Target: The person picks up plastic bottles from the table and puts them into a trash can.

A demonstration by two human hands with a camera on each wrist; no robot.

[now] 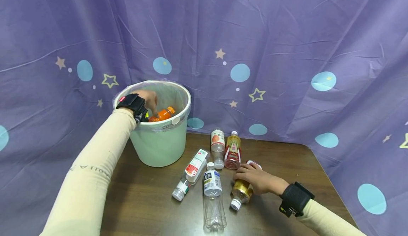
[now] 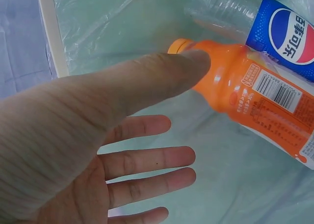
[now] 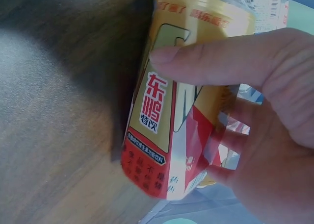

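Reaching into the pale green plastic bin (image 1: 159,144), the left hand (image 2: 98,150) spreads open fingers beside an orange plastic bottle (image 2: 255,96). The right hand (image 1: 258,180) curls round a gold-labelled plastic bottle (image 3: 181,111) lying near the wooden table's (image 1: 143,200) right edge, hiding its middle.

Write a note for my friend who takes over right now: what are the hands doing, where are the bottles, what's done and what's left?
Left hand: over the pale green bin, fingers spread, holding nothing; the orange bottle is just past its thumb, inside the bin.
Right hand: gripping the gold-and-red labelled bottle, which lies on the brown table.
Done: orange bottle in the bin, with a Pepsi bottle already there.
Left: the bottle in the right hand, plus four more lying on the table: a clear water bottle, a white-labelled bottle, a peach-labelled bottle and a red-labelled tea bottle.
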